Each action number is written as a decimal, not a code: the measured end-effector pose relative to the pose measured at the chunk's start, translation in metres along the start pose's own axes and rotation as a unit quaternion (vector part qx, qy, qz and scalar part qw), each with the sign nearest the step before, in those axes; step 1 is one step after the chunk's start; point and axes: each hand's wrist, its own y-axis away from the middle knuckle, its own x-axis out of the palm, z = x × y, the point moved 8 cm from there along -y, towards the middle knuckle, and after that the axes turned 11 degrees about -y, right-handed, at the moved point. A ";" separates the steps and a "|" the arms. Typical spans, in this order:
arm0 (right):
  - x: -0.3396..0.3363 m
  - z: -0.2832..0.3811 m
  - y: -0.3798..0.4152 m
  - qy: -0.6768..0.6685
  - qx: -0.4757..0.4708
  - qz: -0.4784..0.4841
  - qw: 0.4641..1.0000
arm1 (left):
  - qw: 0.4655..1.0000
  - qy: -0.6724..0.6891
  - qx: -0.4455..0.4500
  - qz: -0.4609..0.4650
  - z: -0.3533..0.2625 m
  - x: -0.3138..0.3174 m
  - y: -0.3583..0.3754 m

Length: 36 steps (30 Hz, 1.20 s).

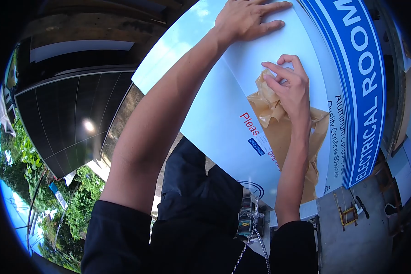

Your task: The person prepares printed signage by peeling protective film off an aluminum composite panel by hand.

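1 left hand (252, 20) lies flat on a white panel (219, 98), apart from the right hand (290, 86), curled at crumpled brown paper (276, 137) on it, grip unclear; peeling seems underway, and further pulling would need a firm pinch.

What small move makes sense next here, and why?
Probably the right hand should gently lift the brown sheet off the white panel: its bent fingers are already at the sheet's crumpled end, while the left hand lies flat on the panel, which could steady it.
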 end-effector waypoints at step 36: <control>0.021 0.008 -0.004 0.190 -0.233 0.056 0.952 | 0.999 -0.004 -0.031 -0.030 -0.006 -0.008 0.015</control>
